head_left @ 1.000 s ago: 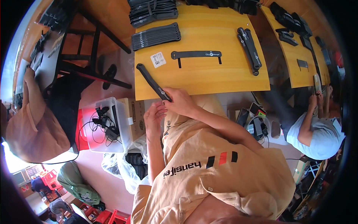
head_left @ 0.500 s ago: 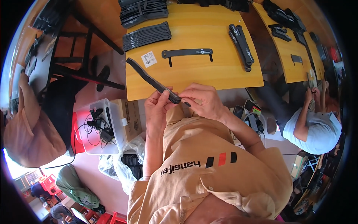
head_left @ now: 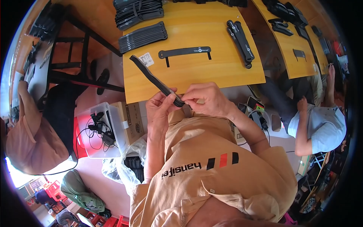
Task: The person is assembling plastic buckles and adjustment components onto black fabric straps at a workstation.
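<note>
A long bundle of black straps (head_left: 151, 78) slants over the table's front edge, its layers pressed together. Wrapped round its near end is my left hand (head_left: 160, 108), thumb on top. My right hand (head_left: 208, 99) pinches at that same end, close to the left fingertips; the bit between its fingers is partly hidden. Beyond them, a single black strap (head_left: 184, 52) with two short dark tabs lies flat on the table. A fanned row of black straps (head_left: 143, 37) and a white printed label (head_left: 146, 59) lie to its left.
The yellow table (head_left: 227, 77) also bears a tall strap pile (head_left: 138, 15) and more straps (head_left: 240, 43) at the right. Left of me stand a see-through bin (head_left: 99, 147) of cables and a cardboard box (head_left: 132, 121). Co-workers sit on both sides.
The view has shifted slightly, moving the table leftward in the picture. My right fingers have come closer to the bundle's near end. My left hand keeps its hold.
</note>
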### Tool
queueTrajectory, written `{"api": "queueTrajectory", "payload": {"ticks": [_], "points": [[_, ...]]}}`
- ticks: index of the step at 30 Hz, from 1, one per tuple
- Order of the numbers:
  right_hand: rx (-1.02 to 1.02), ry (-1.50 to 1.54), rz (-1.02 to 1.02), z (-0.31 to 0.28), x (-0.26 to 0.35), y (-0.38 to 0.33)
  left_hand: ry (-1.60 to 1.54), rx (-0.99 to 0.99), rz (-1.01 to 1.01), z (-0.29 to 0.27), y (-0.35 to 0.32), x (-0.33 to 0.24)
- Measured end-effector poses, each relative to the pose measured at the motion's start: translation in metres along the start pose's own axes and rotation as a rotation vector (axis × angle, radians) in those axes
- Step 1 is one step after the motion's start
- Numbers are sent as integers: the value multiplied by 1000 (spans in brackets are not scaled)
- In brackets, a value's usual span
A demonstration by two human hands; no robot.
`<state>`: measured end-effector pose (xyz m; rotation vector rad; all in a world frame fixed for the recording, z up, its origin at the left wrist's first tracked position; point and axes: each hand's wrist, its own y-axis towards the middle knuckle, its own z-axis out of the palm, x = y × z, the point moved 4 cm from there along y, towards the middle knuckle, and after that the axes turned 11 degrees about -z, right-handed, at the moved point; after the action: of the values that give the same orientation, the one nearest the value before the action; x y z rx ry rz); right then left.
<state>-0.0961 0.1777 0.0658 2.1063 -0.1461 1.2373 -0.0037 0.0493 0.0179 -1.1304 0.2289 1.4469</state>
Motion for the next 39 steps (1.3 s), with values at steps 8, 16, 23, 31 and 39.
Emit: {"api": "queueTrajectory", "payload": {"ticks": [8, 16, 23, 31, 39], "points": [[-29, 98, 225, 2, -2, -3, 16, -2, 11, 2, -1, -2], [16, -273, -74, 6, 14, -1, 61, 11, 2, 3, 0, -3], [-38, 45, 186, 8, 9, -3, 297, -81, 18, 9, -12, -14], [40, -29, 165, 18, 11, -6, 850, -149, -44, -5, -27, -20], [36, 96, 247, 23, 4, -8, 680, 36, -127, 8, -31, -21]]}}
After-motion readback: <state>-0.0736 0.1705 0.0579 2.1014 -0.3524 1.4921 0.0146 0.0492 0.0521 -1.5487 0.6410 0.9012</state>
